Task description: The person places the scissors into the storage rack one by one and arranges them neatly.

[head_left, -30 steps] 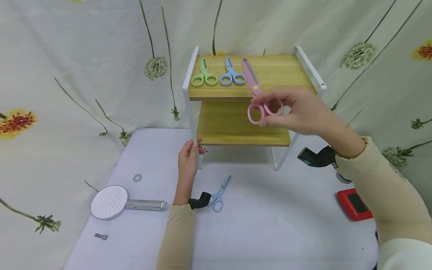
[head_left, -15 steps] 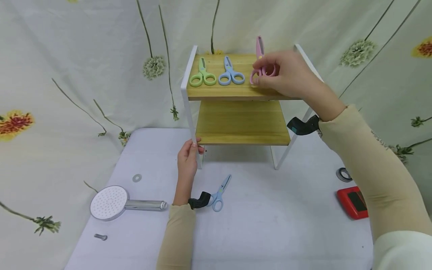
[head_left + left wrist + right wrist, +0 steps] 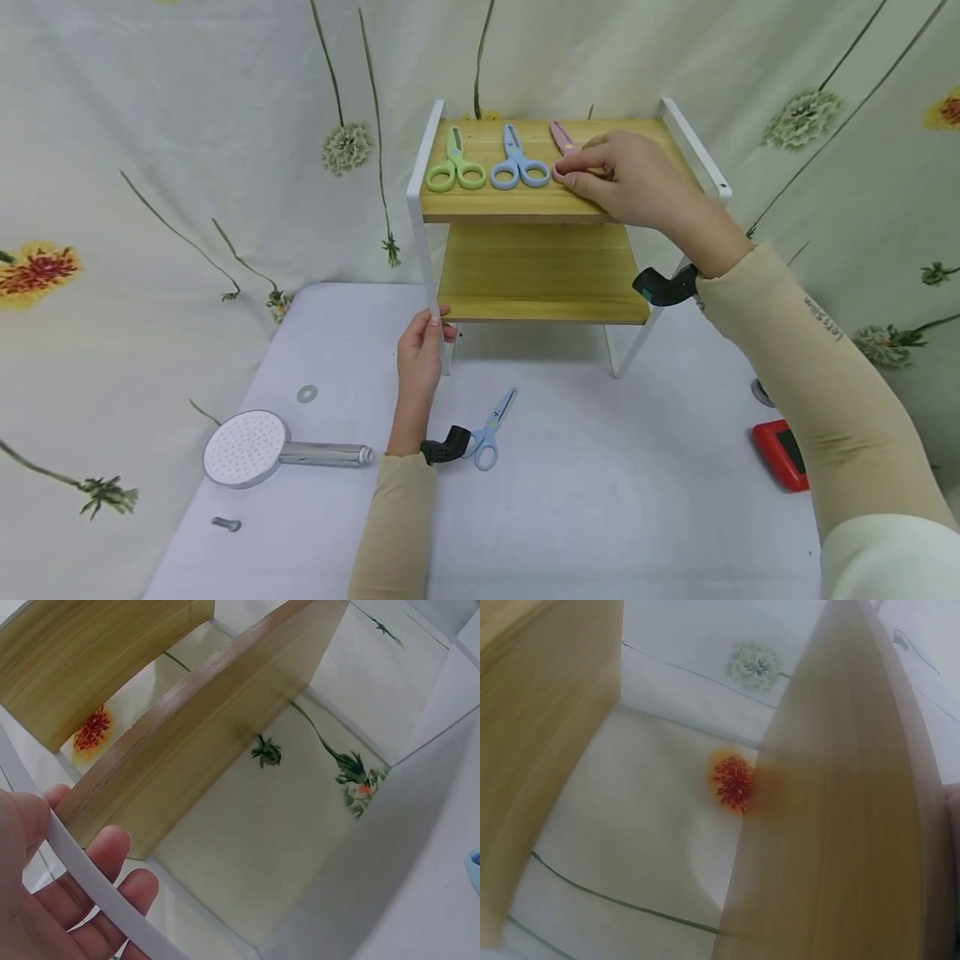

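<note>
My right hand (image 3: 637,179) pinches pink scissors (image 3: 564,138) by the handles at the top board (image 3: 622,200) of a two-tier shelf. Their blades point back and left; my fingers cover most of the handles. To their left on the same board lie light blue scissors (image 3: 513,148) and green scissors (image 3: 453,150), side by side. My left hand (image 3: 418,354) grips the shelf's white left leg (image 3: 424,258) near the lower board (image 3: 543,275). The left wrist view shows its fingers curled around the white bar (image 3: 94,881). In the right wrist view, boards (image 3: 832,825) fill much of the frame.
More blue scissors (image 3: 491,427) lie on the white table by my left wrist. A shower head (image 3: 246,450), a small metal bolt (image 3: 226,524) and a flat ring (image 3: 307,394) are at left. At right are a red device (image 3: 778,454) and a dark ring (image 3: 761,392), both partly hidden.
My right hand has carried the pink scissors from in front of the shelf up and back to the top board, lowering them beside the blue pair. My left hand keeps its grip.
</note>
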{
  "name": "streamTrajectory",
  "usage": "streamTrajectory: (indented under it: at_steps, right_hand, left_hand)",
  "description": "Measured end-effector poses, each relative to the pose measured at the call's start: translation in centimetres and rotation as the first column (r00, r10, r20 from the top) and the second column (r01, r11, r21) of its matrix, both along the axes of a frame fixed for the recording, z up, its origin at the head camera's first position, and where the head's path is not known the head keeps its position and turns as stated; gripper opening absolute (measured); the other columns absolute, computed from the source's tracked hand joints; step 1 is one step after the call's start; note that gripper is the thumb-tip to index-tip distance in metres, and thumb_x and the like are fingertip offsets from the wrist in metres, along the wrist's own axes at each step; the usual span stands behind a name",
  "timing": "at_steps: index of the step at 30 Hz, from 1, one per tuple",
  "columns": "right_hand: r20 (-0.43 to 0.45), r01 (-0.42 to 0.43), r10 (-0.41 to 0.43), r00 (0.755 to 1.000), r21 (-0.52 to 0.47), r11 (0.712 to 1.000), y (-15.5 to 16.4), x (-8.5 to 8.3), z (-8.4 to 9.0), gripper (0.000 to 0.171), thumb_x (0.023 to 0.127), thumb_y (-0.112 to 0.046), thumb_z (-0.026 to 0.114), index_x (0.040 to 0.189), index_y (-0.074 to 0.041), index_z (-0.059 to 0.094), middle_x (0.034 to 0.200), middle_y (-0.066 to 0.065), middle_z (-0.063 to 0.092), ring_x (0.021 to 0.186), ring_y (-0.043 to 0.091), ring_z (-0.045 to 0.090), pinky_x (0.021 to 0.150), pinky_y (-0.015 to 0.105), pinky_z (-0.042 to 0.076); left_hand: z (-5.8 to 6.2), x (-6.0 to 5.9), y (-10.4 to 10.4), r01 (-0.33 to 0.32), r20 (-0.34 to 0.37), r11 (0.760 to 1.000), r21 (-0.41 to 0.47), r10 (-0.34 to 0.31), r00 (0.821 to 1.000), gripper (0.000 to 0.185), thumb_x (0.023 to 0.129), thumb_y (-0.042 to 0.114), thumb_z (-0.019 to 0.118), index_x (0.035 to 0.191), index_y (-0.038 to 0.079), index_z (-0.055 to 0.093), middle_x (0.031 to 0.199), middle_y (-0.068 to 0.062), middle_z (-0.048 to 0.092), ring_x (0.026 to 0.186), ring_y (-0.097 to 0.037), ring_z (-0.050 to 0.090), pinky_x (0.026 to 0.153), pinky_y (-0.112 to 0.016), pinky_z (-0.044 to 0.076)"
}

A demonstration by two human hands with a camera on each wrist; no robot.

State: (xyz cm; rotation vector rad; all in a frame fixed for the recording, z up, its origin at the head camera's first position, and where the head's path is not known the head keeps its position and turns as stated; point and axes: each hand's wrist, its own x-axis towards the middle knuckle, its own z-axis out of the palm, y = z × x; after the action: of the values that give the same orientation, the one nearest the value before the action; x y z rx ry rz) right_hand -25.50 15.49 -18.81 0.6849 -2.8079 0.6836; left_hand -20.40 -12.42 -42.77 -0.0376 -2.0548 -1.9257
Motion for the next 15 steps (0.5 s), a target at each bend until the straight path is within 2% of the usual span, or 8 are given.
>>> streamTrajectory:
  at_steps: [6, 15]
  right_hand:
    - [-0.070, -0.011, 0.010, 0.998, -0.010, 1.000, 0.10, -0.07, -0.37, 0.030, 0.101, -0.030, 0.063, 0.124, -0.015, 0.075, 0.127, 0.015, 0.071, 0.091, 0.026, 0.052, 0.077, 0.034, 0.036]
    - [-0.049, 0.003, -0.003, 0.999, -0.009, 1.000, 0.08, 0.17, -0.34, 0.032, 0.101, -0.034, 0.063, 0.124, -0.016, 0.075, 0.117, 0.012, 0.069, 0.088, 0.023, 0.047, 0.073, 0.034, 0.033]
  left_hand:
    - [-0.01, 0.11, 0.12, -0.006, -0.012, 1.000, -0.001, 0.006, 1.000, 0.029, 0.108, 0.012, 0.045, 0.123, -0.003, 0.065, 0.079, 0.010, 0.062, 0.081, -0.005, 0.061, 0.083, -0.020, 0.050]
    - [0.04, 0.16, 0.16, -0.011, -0.008, 1.000, -0.012, 0.011, 1.000, 0.029, 0.109, 0.014, 0.046, 0.123, -0.002, 0.065, 0.081, 0.004, 0.063, 0.082, -0.005, 0.062, 0.082, -0.019, 0.051]
